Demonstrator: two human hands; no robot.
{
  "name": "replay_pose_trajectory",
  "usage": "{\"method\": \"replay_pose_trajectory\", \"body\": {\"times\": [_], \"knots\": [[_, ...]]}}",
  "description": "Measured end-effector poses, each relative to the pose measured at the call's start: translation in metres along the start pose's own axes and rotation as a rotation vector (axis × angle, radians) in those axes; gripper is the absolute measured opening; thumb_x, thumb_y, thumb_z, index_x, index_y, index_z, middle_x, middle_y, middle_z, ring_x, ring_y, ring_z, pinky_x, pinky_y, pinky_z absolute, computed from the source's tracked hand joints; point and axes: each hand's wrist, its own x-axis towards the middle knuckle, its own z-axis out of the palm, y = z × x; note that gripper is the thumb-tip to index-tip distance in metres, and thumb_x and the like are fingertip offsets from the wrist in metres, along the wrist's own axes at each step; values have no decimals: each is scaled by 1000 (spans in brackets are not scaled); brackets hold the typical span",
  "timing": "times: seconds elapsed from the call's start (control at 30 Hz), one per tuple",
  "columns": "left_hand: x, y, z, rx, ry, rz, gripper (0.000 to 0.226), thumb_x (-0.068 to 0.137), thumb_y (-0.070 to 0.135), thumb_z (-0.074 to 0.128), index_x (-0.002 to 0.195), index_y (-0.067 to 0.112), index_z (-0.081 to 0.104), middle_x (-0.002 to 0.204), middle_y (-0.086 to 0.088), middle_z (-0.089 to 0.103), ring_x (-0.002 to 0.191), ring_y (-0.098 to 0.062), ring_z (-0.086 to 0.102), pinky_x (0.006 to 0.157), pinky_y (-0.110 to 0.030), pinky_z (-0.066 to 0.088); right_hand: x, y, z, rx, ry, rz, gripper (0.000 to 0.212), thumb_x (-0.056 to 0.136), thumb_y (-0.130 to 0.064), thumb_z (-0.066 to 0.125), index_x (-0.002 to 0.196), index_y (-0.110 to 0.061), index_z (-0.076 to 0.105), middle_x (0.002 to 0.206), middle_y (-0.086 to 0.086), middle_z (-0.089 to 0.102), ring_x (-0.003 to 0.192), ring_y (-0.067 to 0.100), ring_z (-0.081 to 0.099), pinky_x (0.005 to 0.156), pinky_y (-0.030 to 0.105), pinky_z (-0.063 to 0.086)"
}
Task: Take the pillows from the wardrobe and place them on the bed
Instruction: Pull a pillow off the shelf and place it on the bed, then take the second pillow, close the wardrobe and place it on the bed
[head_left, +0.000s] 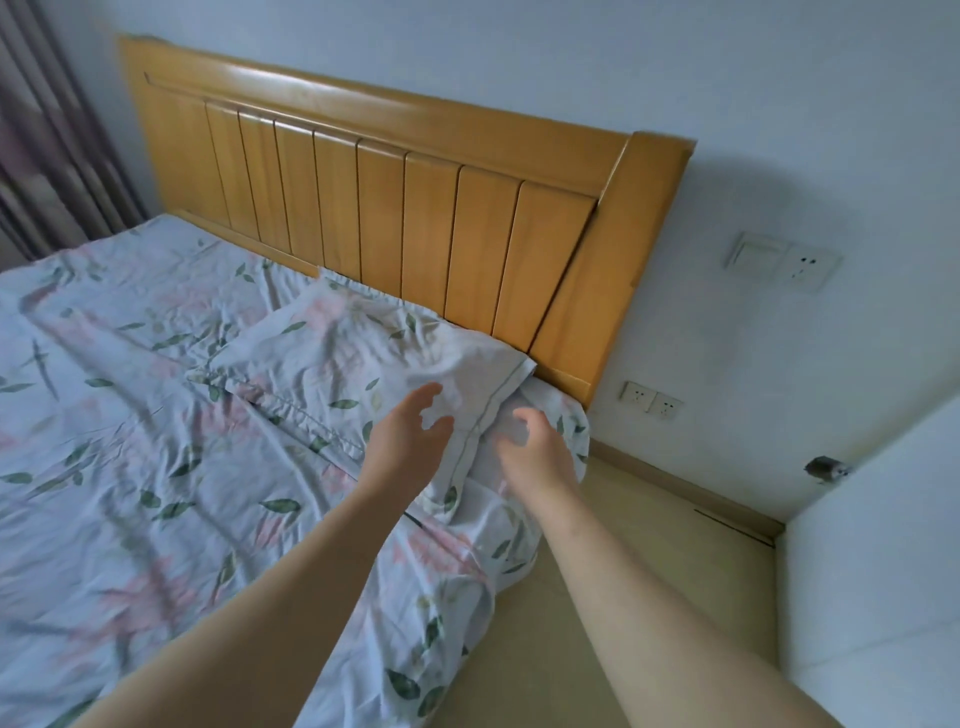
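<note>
A striped grey-purple fabric curtain hangs at the far left, beside the head of the bed. The bed is covered with a creased pale sheet printed with green leaves and pink flowers, and it fills the left half of the view. Behind it stands a slatted honey-coloured wooden headboard.

One flat rectangular pillow lies on the mattress at the right end of the headboard (its case has the same leaf print as the sheet). Its far edge is against the slats.

The left hand hangs over the pillow's near right corner, fingers spread and slack, gripping nothing. Just to its right, the right hand is over the mattress corner beside the pillow's edge. Its fingers are loosely bent and somewhat blurred, with no cloth caught in them.

Further right, a white wall switch and socket plate sits on the pale wall, and a pair of white sockets lower down. Beige floor runs along the bedside to a white panel at the right edge.
</note>
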Motion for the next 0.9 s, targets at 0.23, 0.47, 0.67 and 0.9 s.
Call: {"method": "replay_pose_trajectory", "body": {"times": [0.23,0.47,0.67,0.9], "knots": [[-18,91,-51,-217,13,271,38,89,23,53,127,30,49,129,3,55,116,-15,52,89,-34,46,-41,-76,-64,202,244,-172,45,93,-28,48,137,-24,38,144,0,41,119,20,49,77,23,37],[-57,166,-102,-340,-54,552,38,90,25,54,127,31,49,118,10,54,97,-4,53,77,-23,41,-111,-135,-110,216,485,-330,42,93,-26,50,134,-23,43,143,-1,44,121,16,48,92,29,40],[-105,213,-116,-466,-163,718,34,90,23,53,122,33,51,115,12,57,87,11,51,66,-13,40,-183,-162,-150,99,698,-419,37,93,-26,51,130,-28,47,138,-6,48,124,15,48,96,29,39],[-181,292,-94,-556,-339,964,33,89,21,53,120,32,53,109,14,57,83,9,54,62,-1,41,-276,-151,-239,-91,1179,-409,31,91,-23,52,122,-27,53,129,-7,53,103,8,48,86,23,36]]}}
